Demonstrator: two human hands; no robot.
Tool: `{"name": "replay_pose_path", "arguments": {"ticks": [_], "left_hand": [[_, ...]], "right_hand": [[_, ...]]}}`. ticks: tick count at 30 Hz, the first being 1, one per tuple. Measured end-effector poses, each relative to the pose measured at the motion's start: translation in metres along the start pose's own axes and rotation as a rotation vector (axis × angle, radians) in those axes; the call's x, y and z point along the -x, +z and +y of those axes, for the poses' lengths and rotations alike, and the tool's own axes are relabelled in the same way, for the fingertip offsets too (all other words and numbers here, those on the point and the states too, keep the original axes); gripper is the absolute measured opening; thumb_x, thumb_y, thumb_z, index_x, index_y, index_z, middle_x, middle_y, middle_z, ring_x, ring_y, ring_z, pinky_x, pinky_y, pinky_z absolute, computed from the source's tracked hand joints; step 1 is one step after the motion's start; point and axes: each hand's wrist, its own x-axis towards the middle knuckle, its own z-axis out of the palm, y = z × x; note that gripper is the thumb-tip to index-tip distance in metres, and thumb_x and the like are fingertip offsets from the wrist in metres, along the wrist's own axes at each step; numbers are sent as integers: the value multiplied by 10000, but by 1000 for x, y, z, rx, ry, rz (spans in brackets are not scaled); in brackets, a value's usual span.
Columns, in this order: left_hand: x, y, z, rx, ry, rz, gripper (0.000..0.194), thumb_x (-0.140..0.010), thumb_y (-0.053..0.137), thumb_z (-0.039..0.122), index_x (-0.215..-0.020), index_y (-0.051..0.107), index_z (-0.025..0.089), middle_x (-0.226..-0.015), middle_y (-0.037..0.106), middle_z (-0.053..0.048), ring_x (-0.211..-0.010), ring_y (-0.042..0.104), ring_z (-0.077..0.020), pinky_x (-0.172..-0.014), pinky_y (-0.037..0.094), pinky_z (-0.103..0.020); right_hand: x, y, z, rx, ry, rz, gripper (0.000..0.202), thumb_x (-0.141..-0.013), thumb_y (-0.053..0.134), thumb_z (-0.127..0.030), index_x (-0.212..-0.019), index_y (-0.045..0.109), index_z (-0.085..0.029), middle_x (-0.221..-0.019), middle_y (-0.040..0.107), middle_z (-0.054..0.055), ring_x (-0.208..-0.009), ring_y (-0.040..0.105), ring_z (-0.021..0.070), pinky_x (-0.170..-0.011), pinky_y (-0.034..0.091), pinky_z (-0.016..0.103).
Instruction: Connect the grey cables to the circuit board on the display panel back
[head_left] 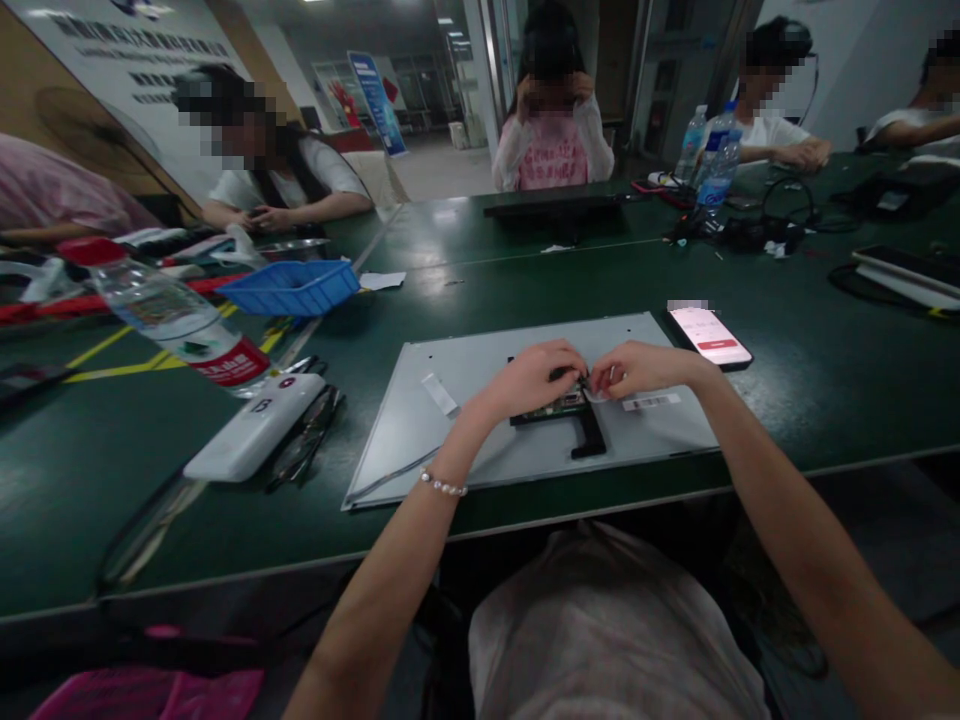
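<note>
A flat light-grey panel (480,450) lies on the table in front of me. At its middle sits a green circuit board (559,405) in a black bracket (589,436), whose foot juts toward me. My left hand (541,378) rests over the board, its fingers curled and closed at a small dark part by the board's right edge. Right beside it, my right hand (630,370) has its fingertips pinched together at the same spot. Whatever lies between the fingertips of either hand is too small to name. A whitish scrap (598,396) shows under the right fingers.
Right of the panel lies a lit phone (712,335). To the left are a white power bank (259,430), dark glasses (307,435), a tilted water bottle (187,325) and a blue tray (296,288). Several people sit around the green table (420,290); a dark flat device (559,208) lies opposite.
</note>
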Motion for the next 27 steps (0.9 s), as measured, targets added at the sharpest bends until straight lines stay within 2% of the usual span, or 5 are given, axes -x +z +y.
{"name": "replay_pose_path", "arguments": {"ticks": [4,8,15,22,27], "left_hand": [[21,-38,14,-128,-215,176,242,-905,434,223,-982,659,177,-1023,665,-57,-932,608,-164,-849,476,-304],[68,-58,24,-319,-537,212,266,-898,446,292,-1022,654,181,-998,680,-60,-885,625,-183,-848,485,-330],[124,-31,12,-396,-780,199,250,-832,496,242,-1016,655,181,-1090,680,-78,-1035,618,-231,-960,448,-371],[124,-20,5,-523,-894,253,197,-809,472,185,-857,662,165,-964,690,-113,-924,642,-254,-857,485,-397],[121,-20,21,-547,-872,313,158,-852,463,211,-849,619,193,-965,676,-78,-907,636,-230,-835,482,-357]], "right_hand": [[5,-3,-3,-2,-35,58,229,-752,572,-257,-926,696,-176,-829,696,24,-762,620,157,-699,438,253],[8,-4,-8,-31,-31,175,254,-810,547,-350,-933,679,-171,-789,673,30,-720,603,153,-652,424,255],[5,0,-5,-6,-16,231,268,-835,526,-363,-937,673,-164,-725,657,28,-672,587,149,-622,406,258],[4,3,-8,13,-2,255,255,-851,518,-342,-960,670,-169,-754,671,32,-687,608,150,-641,420,258],[6,14,-35,59,-66,420,225,-869,509,-305,-946,680,-180,-842,686,41,-747,602,158,-672,423,266]]}}
